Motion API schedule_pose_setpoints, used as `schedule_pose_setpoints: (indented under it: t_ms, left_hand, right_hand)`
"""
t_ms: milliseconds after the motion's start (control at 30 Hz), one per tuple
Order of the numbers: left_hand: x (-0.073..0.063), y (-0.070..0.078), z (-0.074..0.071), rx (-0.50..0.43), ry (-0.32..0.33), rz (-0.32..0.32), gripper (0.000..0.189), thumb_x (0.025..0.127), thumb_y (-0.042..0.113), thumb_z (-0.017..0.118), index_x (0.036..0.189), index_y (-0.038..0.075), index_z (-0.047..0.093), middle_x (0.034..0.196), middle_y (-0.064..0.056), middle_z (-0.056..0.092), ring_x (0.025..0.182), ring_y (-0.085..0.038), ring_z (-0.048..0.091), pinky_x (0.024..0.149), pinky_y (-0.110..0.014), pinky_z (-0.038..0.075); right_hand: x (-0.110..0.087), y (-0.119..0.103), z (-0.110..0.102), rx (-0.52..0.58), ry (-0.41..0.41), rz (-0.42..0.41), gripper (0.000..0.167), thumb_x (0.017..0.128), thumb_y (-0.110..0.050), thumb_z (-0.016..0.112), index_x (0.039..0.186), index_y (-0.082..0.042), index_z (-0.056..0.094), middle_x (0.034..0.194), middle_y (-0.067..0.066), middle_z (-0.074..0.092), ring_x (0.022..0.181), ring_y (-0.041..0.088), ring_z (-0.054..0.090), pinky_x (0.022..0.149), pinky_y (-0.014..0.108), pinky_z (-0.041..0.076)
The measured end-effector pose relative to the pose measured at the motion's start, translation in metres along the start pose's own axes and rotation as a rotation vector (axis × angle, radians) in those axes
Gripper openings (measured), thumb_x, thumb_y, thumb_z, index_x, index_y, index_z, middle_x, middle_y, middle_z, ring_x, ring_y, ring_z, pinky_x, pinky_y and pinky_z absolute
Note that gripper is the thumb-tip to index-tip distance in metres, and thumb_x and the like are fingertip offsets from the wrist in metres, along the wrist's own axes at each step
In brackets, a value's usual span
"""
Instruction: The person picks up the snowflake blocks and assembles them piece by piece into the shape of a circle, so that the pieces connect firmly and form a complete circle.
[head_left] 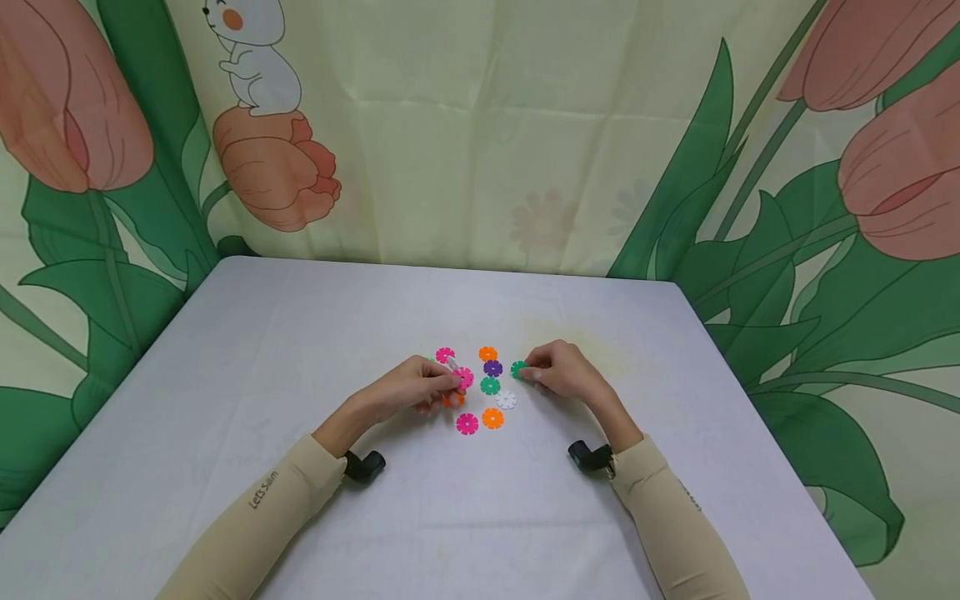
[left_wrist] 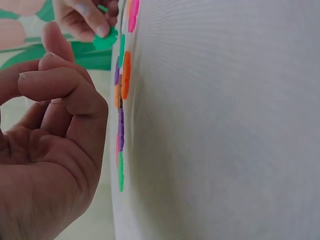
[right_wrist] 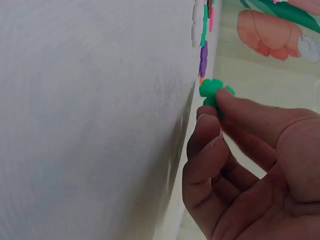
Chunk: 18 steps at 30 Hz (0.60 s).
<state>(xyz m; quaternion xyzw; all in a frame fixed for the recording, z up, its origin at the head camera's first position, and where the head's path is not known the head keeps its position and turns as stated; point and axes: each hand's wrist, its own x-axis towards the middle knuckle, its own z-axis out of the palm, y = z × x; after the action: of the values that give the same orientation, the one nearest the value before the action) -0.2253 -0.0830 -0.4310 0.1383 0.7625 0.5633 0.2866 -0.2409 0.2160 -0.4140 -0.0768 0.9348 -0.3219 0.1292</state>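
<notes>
My left hand (head_left: pixel 414 385) pinches a pink snowflake building disc (head_left: pixel 466 377) with a white piece (head_left: pixel 452 363) against it, over the left part of a group of discs. In the left wrist view this hand (left_wrist: pixel 55 125) shows curled fingers, while what it holds is hidden. Between thumb and fingertips, my right hand (head_left: pixel 564 369) holds a green snowflake disc (head_left: pixel 518 369) at the group's right side. The right wrist view shows that green disc (right_wrist: pixel 211 90) standing out past the thumb tip of the hand (right_wrist: pixel 250 165).
Orange (head_left: pixel 488 354), purple (head_left: pixel 492 367), green (head_left: pixel 490 386) and white discs (head_left: pixel 506 401) lie between the hands. Nearer are a pink disc (head_left: pixel 467 424) and another orange disc (head_left: pixel 492 418). A white cloth covers the table (head_left: pixel 480 517); a printed curtain (head_left: pixel 450 150) hangs behind it.
</notes>
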Motion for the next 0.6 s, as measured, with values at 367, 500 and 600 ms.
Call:
schedule_pose_setpoints:
  t_ms: [367, 500, 600]
  left_hand:
    - [0.000, 0.000, 0.000, -0.001, 0.011, -0.005, 0.028, 0.105, 0.030, 0.065, 0.109, 0.007, 0.080, 0.087, -0.004, 0.076, 0.065, -0.014, 0.055, 0.061, -0.021, 0.046]
    - [0.001, -0.001, 0.000, -0.007, 0.006, 0.003, 0.029, 0.106, 0.029, 0.063, 0.108, 0.006, 0.079, 0.085, -0.002, 0.076, 0.065, -0.014, 0.054, 0.060, -0.021, 0.045]
    - [0.002, -0.001, -0.001, -0.016, 0.000, 0.006, 0.029, 0.106, 0.030, 0.063, 0.109, 0.005, 0.079, 0.084, -0.002, 0.075, 0.065, -0.014, 0.054, 0.060, -0.021, 0.045]
  right_hand:
    - [0.001, -0.008, 0.008, 0.067, -0.079, -0.143, 0.015, 0.099, -0.023, 0.076, 0.108, -0.013, 0.079, 0.084, 0.006, 0.071, 0.069, 0.020, 0.062, 0.067, 0.029, 0.055]
    - [0.000, -0.013, 0.012, 0.077, -0.100, -0.181, 0.014, 0.098, -0.024, 0.076, 0.107, -0.013, 0.079, 0.087, 0.004, 0.072, 0.071, 0.018, 0.062, 0.067, 0.029, 0.056]
    - [-0.001, -0.016, 0.015, 0.082, -0.106, -0.220, 0.013, 0.098, -0.023, 0.077, 0.105, -0.012, 0.079, 0.086, 0.005, 0.072, 0.071, 0.018, 0.063, 0.067, 0.028, 0.057]
